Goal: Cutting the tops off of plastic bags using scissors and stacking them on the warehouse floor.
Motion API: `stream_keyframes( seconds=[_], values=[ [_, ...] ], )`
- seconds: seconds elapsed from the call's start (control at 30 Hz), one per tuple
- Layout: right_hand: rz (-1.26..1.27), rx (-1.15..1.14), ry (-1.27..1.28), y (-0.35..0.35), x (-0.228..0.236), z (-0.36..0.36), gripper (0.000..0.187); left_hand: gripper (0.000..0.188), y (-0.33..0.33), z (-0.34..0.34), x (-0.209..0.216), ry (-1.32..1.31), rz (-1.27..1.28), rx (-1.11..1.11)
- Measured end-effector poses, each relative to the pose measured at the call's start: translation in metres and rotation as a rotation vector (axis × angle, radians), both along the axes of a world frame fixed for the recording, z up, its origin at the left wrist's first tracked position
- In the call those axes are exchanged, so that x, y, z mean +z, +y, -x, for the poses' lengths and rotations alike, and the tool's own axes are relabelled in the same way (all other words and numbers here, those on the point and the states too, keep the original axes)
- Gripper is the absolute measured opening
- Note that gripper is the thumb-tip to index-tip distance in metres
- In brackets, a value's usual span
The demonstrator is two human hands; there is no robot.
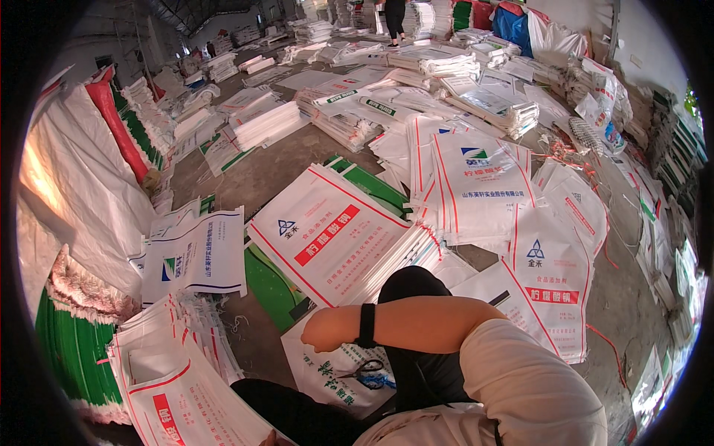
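Observation:
My right arm reaches across the middle, a black band at the wrist. My right hand [327,331] is closed, fingers curled under; what they hold, if anything, is hidden. It is over the near edge of a stack of flat white woven sacks with red print [338,238]. Below it, black scissors [368,374] with something blue beside them lie on a white sack with green print [320,377]. Only a sliver of my left hand [274,439] shows at the lower edge, its fingers closed on the edge of a red-bordered white sack [212,398].
White sacks with blue print [199,256] lie at left, beside a green-and-white bundle [74,349]. More sacks [480,186] overlap at right, near red twine [613,357]. Stacks cover the floor behind. A person in dark trousers [394,18] stands far off.

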State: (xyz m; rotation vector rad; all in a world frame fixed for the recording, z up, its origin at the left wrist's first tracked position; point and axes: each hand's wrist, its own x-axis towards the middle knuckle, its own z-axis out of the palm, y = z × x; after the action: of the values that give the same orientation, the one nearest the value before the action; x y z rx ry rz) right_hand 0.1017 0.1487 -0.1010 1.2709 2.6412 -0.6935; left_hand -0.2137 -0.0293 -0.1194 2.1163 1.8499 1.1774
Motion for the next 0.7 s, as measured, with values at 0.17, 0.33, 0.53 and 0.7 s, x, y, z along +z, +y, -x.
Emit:
stream_keyframes(
  seconds=[0.17,0.33,0.53,0.7],
  values=[
    [0.000,-0.004,-0.003,-0.0015,0.0058,0.0002,0.028,0.020,-0.0006,-0.0001,0.0010,-0.007,0.012,0.013],
    [-0.007,-0.003,-0.010,-0.0020,0.0052,-0.0004,0.028,0.019,0.0000,-0.0009,0.0006,-0.016,0.005,0.015],
    [0.000,0.001,-0.011,-0.0016,0.0054,0.0000,0.029,0.019,-0.0002,0.0006,-0.0016,-0.015,-0.014,0.010],
    [0.001,-0.004,-0.008,-0.0013,0.0049,-0.0005,0.029,0.020,0.0001,-0.0009,-0.0009,-0.019,0.000,0.019]
  ],
)
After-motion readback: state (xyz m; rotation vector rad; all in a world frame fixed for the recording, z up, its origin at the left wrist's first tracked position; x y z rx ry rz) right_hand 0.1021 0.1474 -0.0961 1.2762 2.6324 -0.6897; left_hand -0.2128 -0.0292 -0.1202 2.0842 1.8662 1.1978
